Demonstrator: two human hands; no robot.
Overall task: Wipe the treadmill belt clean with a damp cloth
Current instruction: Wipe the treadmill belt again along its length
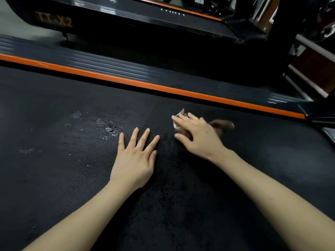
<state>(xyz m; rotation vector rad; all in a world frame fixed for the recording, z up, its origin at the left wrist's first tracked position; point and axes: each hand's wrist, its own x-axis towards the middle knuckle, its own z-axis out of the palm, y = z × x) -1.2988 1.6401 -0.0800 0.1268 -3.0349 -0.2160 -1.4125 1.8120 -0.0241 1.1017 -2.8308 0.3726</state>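
Observation:
The black textured treadmill belt (72,178) fills most of the view, with wet, shiny patches around its middle. My left hand (135,157) lies flat on the belt, fingers spread, holding nothing. Just to its right, my right hand (196,135) presses down on a brown and white cloth (222,125), which is blurred and mostly hidden under the palm; a brown end sticks out to the right and a white corner at the fingertips.
An orange stripe (126,82) and a ribbed black side rail (108,66) border the belt's far edge. Beyond it stands a second black treadmill (126,20) with an orange trim. A dark upright frame (279,42) rises at the right.

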